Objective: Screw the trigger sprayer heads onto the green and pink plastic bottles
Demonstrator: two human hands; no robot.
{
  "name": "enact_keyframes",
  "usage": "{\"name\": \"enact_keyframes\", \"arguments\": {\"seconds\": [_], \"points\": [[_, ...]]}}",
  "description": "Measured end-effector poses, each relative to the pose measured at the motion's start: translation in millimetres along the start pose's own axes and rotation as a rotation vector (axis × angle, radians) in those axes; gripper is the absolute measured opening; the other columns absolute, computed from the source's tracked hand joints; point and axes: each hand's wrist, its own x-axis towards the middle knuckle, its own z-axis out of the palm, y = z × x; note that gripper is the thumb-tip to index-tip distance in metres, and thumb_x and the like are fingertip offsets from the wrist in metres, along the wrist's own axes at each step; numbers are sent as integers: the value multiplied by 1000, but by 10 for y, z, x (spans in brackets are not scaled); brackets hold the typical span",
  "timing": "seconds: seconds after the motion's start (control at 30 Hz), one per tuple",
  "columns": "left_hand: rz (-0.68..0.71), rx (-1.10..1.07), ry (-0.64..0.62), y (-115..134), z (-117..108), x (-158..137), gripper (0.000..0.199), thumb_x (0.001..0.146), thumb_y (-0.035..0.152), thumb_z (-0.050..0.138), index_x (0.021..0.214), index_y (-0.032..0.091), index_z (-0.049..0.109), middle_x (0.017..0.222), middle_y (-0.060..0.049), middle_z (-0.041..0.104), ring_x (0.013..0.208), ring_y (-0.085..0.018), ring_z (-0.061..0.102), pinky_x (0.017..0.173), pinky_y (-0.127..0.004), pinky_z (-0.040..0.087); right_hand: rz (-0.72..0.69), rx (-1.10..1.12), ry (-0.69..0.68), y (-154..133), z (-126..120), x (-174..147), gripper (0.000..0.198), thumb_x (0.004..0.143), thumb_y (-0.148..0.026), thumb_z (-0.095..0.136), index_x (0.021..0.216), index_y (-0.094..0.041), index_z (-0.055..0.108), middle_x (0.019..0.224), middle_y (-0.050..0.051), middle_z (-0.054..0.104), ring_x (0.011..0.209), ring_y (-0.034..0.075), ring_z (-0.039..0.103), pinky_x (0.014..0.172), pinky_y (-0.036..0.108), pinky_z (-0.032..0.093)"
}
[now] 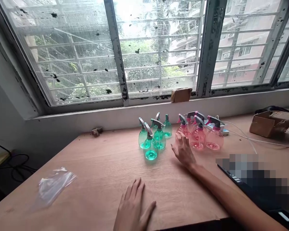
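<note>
My left hand (132, 207) lies flat on the wooden table near its front edge, fingers stretched out, thumb apart, holding nothing. Further forward, my right hand (183, 150) is at the front of a pink spray bottle (182, 129), partly covering its body. Its thumb stands away from the fingers; whether the fingertips touch the bottle I cannot tell. Several other pink spray bottles (214, 138) with grey heads and pink triggers stand upright just right of that hand. To its left is a group of several green spray bottles (150, 146), also upright.
A crumpled clear plastic bag (55, 184) lies on the table (93, 179) at left. A dark, partly blurred device (252, 186) is right of my forearm. Behind it are an open cardboard box (265, 124) and white cables. A brown block (181, 95) rests on the windowsill.
</note>
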Motion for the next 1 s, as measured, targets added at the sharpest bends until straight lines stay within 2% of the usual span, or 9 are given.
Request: {"name": "enact_keyframes", "arguments": {"seconds": [0.07,0.13,0.23,0.43,0.57,0.67,0.87,1.0], "points": [[-33,15,6,13,18,-10,60,96,52,52,143,16,55,156,-14,48,144,-37,43,115,-59,40,-48,31,-38,-15,38,-99,54,100,-35,45,146,-7,38,155,24,35,141,35,37,115,49,35],[-54,30,-10,28,20,-16,61,96,52,51,145,16,53,157,-13,45,146,-37,40,118,-60,35,-63,50,-85,-10,83,-169,53,99,-36,45,142,-6,42,153,25,39,141,36,36,115,51,35],[-68,46,-33,44,22,-10,62,97,52,50,148,16,50,160,-13,41,148,-36,36,120,-61,30,-44,57,-165,16,167,-213,59,98,-39,46,145,-4,40,155,26,38,146,37,30,116,50,32],[-60,74,-72,89,36,4,63,100,50,44,152,15,43,163,-15,33,151,-37,30,121,-62,23,87,29,-328,90,333,-250,79,98,-48,41,151,8,26,163,30,23,152,37,16,120,49,23],[-79,87,-123,136,1,13,65,100,50,41,154,13,39,164,-15,30,152,-37,25,121,-65,17,139,28,-422,83,329,-262,79,99,-50,37,150,9,30,163,30,22,152,39,18,120,48,21],[-89,101,-134,154,-25,25,66,101,51,38,154,12,37,164,-15,29,153,-36,24,121,-65,16,156,31,-466,43,278,-248,74,99,-51,37,147,5,40,161,28,30,150,38,24,120,47,20],[-93,108,-147,155,-45,43,68,100,53,37,155,13,37,165,-13,28,153,-35,24,122,-64,15,175,27,-473,-24,198,-228,65,100,-48,40,143,0,49,155,26,43,144,38,37,118,48,24],[-101,99,-155,158,-51,40,68,100,54,37,155,15,36,165,-11,27,154,-34,22,123,-63,14,150,55,-364,-122,50,-207,63,100,-44,44,138,6,51,148,34,48,139,44,42,113,54,29]]}}
